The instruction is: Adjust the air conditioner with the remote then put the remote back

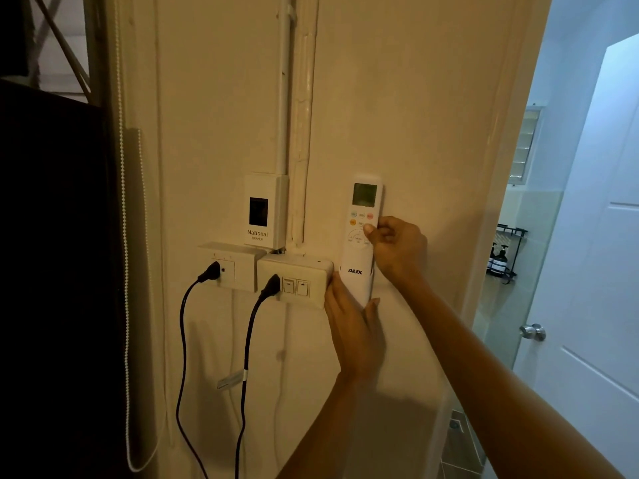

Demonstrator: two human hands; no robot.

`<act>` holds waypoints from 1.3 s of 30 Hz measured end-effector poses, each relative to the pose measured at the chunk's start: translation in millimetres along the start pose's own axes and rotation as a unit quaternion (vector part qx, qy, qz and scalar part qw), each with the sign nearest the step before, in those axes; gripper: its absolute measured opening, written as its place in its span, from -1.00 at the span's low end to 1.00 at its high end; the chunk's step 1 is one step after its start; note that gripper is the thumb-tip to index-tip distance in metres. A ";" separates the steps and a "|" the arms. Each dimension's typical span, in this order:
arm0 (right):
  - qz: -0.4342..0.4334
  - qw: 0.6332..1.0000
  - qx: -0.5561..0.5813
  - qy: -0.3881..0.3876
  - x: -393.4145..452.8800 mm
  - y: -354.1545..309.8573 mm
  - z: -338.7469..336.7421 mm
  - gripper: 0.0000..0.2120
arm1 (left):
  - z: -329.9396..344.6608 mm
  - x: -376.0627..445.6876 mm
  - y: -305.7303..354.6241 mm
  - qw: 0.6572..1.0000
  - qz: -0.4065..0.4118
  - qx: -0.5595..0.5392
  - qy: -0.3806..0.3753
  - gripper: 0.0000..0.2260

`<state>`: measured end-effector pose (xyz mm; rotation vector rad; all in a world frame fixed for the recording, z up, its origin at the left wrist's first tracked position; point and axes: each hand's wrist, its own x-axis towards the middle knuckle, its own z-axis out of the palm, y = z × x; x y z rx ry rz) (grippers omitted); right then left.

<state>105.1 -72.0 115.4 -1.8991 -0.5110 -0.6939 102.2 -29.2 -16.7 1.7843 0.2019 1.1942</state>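
Observation:
A white AUX remote (pixel 361 216) stands upright against the cream wall, with its screen at the top and coloured buttons below. Its lower part sits in a clear wall holder (pixel 358 281). My right hand (pixel 397 247) grips the remote's right edge at mid height, thumb on the button face. My left hand (pixel 352 326) is under the holder, fingers spread and cupping its bottom. The air conditioner itself is out of view.
Left of the remote are a switch box (pixel 294 281) and a socket box (pixel 230 266), each with a black plug and cable hanging down. A National breaker box (pixel 264 210) sits above. A white door (pixel 587 271) stands ajar at the right. A blind cord (pixel 126 271) hangs at the left.

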 end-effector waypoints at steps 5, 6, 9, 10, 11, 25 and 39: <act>0.002 1.000 0.000 -0.002 -5.6 2.2 1.9 -0.74 | -1.2 1.2 0.1 1.000 0.002 -0.014 -0.007 -0.31; 0.004 1.000 -0.003 0.001 -5.9 2.2 2.2 -0.74 | -1.2 1.7 0.0 1.000 0.001 -0.014 -0.006 -0.30; 0.018 1.000 -0.006 0.006 -6.8 2.6 3.9 -0.74 | -0.7 2.1 -0.5 1.000 0.002 0.000 -0.002 -0.31; 0.023 1.000 -0.004 0.008 -7.6 2.5 4.5 -0.73 | -0.4 2.0 -0.5 1.000 0.003 0.001 -0.001 -0.31; 0.027 1.000 -0.002 0.013 -8.3 2.2 4.8 -0.74 | -0.6 1.8 0.3 1.000 0.004 -0.003 -0.001 -0.32; 0.089 0.996 0.014 0.010 -19.6 15.4 3.2 -0.72 | -0.2 1.9 -3.1 1.000 0.005 -0.021 -0.007 -0.30; 0.127 0.985 0.111 0.044 -35.2 23.9 -11.2 -0.68 | -4.4 -0.3 4.3 1.000 -0.009 0.007 -0.001 -0.29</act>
